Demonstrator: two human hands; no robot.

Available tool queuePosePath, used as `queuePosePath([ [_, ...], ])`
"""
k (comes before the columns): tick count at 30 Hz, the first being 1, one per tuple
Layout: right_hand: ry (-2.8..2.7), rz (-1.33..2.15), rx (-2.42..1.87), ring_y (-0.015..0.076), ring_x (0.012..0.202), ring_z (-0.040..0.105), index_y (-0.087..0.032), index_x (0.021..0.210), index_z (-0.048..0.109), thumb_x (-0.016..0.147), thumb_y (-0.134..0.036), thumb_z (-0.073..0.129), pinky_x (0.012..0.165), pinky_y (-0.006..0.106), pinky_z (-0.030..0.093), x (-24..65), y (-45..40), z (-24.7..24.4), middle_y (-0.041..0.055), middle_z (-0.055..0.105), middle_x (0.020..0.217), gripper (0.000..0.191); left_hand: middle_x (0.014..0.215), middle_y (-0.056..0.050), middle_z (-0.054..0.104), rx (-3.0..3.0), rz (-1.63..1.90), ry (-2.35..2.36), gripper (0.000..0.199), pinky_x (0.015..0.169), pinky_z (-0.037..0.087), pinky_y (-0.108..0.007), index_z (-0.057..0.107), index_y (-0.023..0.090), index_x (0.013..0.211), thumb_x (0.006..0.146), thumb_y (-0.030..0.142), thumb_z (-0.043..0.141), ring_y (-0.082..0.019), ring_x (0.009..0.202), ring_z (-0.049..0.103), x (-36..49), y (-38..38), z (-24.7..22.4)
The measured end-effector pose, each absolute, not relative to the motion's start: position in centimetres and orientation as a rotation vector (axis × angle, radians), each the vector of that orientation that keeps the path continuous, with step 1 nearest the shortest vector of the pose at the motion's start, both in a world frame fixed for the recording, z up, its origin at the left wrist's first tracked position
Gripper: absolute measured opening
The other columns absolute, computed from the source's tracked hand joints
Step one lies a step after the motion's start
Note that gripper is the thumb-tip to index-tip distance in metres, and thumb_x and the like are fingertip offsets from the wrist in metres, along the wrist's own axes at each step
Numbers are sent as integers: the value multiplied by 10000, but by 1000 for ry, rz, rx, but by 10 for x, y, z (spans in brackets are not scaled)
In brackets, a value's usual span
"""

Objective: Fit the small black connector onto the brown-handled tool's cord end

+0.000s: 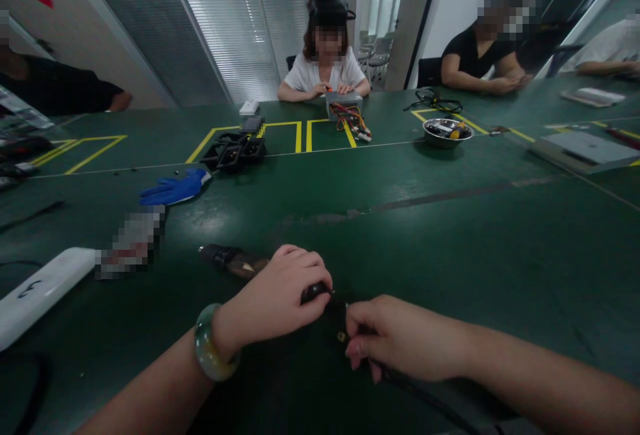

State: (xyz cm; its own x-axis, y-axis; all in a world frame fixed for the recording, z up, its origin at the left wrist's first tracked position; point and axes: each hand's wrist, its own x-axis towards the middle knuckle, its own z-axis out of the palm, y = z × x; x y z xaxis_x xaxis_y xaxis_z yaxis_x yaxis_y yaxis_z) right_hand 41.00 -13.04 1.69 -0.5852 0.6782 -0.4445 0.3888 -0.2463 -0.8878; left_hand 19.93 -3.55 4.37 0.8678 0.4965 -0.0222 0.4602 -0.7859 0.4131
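Note:
My left hand (295,285), with a green bangle at its wrist, is closed around a dark electric screwdriver (233,260). The tool's narrow metal tip points left, and a rounded black end shows past my fingers on the right. A short gap away, my right hand (387,335) pinches a black cable (425,398) close to its end. A small brass-coloured piece shows by the right fingertips. From that hand the cable runs toward the lower right. Shadow hides the details of both ends.
Left on the green table (450,235) lie a white power strip-like block (47,295), a blue glove (175,188) and black trays (235,150). Farther back are a metal bowl (447,132), a grey power supply (344,103) with wires and a laptop (593,148). Several people sit around.

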Motion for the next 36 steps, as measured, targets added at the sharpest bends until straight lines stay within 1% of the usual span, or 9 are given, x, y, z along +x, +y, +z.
queuePosePath([
  [3,-1693,1881,-1425,99,542,584,-172,905,539,950,-318,484,419,150,394,403,-132,13,9,659,798,162,935,31,610,2629,130,734,98,928,301,-373,623,251,898,851,289,546,-161,910,534,201,-35,41],
  [7,-1764,1568,-1600,86,501,529,-177,888,579,948,-308,492,423,156,350,408,-126,20,-28,585,630,168,927,39,615,2612,125,732,105,915,308,-355,637,260,904,841,284,556,-154,909,542,201,-32,39],
  [11,-1825,1269,-1683,87,585,540,-181,853,598,951,-305,505,507,174,360,421,-107,29,-17,624,716,183,964,38,623,2580,102,704,127,907,311,-341,646,272,938,850,281,556,-151,941,549,200,-30,41],
  [13,-1867,1223,-1684,100,626,563,-185,856,611,951,-311,512,542,186,370,425,-94,31,-16,633,711,186,994,38,625,2560,87,695,136,905,313,-340,643,281,960,861,280,549,-153,964,547,199,-30,43],
  [19,-1911,1503,-1410,101,601,559,-173,873,627,954,-322,514,550,194,378,426,-69,21,-20,632,683,203,1015,28,633,2502,63,702,128,871,323,-343,632,273,971,861,296,570,-164,972,542,196,-32,46],
  [25,-1634,1576,-1187,109,657,567,-149,870,599,936,-347,563,646,209,419,421,-70,6,-7,612,705,212,979,34,636,2498,76,704,105,879,330,-337,628,260,949,867,273,564,-153,959,550,195,-31,45],
  [29,-1529,1672,-1116,109,646,556,-134,862,608,911,-394,604,636,211,418,416,-69,3,9,617,706,265,957,31,638,2516,75,694,90,886,342,-340,630,247,920,870,267,558,-151,936,558,196,-30,44],
  [33,-1479,1625,-1148,102,637,559,-123,863,632,897,-401,625,608,193,416,415,-64,2,15,625,701,280,970,13,643,2512,81,668,102,894,357,-342,630,233,911,876,263,539,-159,940,568,198,-29,44],
  [36,-1513,1794,-1045,69,554,506,-117,893,646,884,-390,645,527,162,383,418,-61,5,14,628,710,274,930,5,638,2522,68,686,105,883,370,-341,631,220,897,866,275,547,-159,896,570,199,-29,43],
])
